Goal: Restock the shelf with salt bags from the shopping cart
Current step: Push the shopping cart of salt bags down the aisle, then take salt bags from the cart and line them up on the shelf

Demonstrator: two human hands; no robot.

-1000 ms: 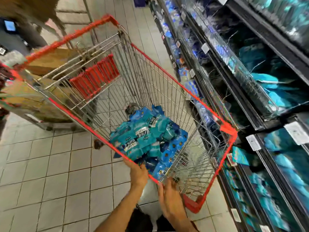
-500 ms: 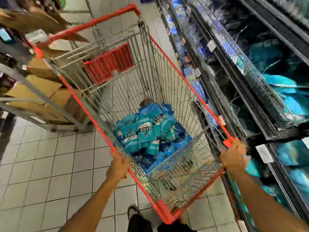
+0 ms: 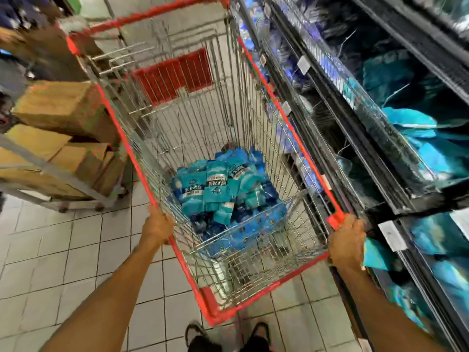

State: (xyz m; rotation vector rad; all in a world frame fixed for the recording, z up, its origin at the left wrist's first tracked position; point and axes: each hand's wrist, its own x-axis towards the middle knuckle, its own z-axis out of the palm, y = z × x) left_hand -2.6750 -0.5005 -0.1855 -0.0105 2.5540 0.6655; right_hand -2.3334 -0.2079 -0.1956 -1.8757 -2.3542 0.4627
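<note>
While both hands clasp the red rim, left hand (image 3: pixel 157 226) and right hand (image 3: pixel 347 243), steer the shopping cart (image 3: pixel 229 312) snug beside the shelf (image 3: pixel 375 158); salt bags (image 3: pixel 223 189) heaped on its floor.

A single wide-angle view looks from head height forward and steeply down into the cart (image 3: pixel 228 255), with both forearms reaching out from the bottom edge. The shelf (image 3: pixel 380 138) runs close along the right side, the floor (image 3: pixel 76 250) lies left, and the edges are blurred.
</note>
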